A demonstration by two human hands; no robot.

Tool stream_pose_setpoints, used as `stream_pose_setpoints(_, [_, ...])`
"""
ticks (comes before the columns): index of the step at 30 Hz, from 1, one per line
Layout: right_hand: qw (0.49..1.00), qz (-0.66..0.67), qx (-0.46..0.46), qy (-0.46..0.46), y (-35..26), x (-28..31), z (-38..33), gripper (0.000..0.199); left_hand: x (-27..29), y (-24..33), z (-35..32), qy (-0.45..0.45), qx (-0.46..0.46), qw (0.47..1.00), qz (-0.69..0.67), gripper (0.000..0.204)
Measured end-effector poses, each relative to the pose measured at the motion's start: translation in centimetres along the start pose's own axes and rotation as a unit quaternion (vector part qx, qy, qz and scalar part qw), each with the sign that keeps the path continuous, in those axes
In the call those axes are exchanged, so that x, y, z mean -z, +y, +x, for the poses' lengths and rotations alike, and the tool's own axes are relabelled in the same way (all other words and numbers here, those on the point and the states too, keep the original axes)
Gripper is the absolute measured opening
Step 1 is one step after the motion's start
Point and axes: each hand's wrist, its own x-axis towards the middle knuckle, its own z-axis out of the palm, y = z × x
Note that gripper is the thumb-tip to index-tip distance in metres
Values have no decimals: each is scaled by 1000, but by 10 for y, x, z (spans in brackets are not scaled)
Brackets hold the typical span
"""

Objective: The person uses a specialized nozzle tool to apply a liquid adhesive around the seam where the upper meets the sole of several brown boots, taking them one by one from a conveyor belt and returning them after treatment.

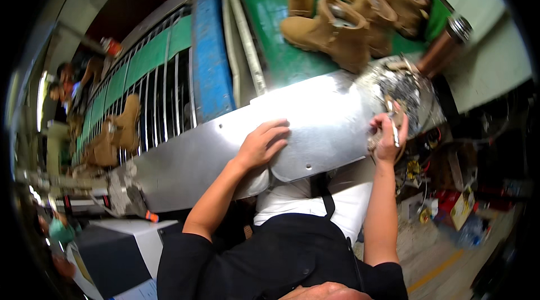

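My left hand (pixel 263 143) lies on the bare sheet-metal work surface (pixel 191 170), fingers loosely stretched and holding nothing. At the right end of the metal, my right hand (pixel 386 138) pinches a slim tool (pixel 396 138) with a silvery shaft and a tan part above the fingers. Its exact kind is unclear. The tool is beside a grimy, residue-crusted patch (pixel 402 87) at the metal's end. Beyond the metal stand several tan ankle boots (pixel 337 33) on a green surface (pixel 267 16).
A brown cylinder with a silvery top (pixel 444 47) leans behind the crusted patch. To the left runs a barred rack (pixel 152 92) with more tan boots (pixel 115 131), next to a blue beam (pixel 211 55). Clutter with a plastic bottle (pixel 471 237) lies at lower right. People are far left.
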Motion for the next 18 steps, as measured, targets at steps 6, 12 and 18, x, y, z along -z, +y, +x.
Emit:
stream_pose_setpoints(6, [999,13,25,28,5,3,-5,48,79,-74,-90,165,131,973,97,49])
stream_pose_setpoints(12, [1000,-3,30,0,16,11,4,52,216,-202,-166,502,326,782,173,71])
stream_pose_setpoints(18, [1000,-10,9,-8,15,1,5,51,385,-265,-223,364,551,681,318,77])
